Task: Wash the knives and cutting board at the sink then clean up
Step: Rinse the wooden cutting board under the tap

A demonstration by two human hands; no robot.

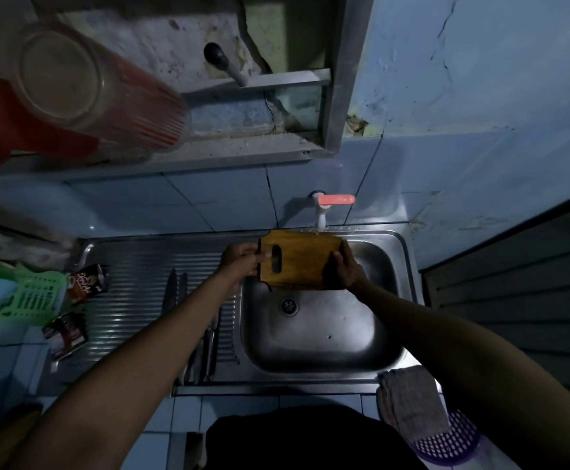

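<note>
A small wooden cutting board point(302, 259) with a slot handle is held over the steel sink basin point(314, 334), right under the white tap with a red lever point(327, 206). My left hand point(241, 261) grips the board's slotted left end, a finger lying at the slot. My right hand point(346, 271) clasps its right edge. Several knives point(175, 293) lie side by side on the ribbed drainboard point(130, 283) left of the basin, partly hidden by my left forearm.
A green plastic basket point(29, 296) and dark sachets point(85, 283) sit at the drainboard's left. A folded grey cloth point(409, 398) rests at the sink's front right corner above a purple mesh basket point(446, 442). An upturned glass and red jug point(83, 86) stand on the shelf above.
</note>
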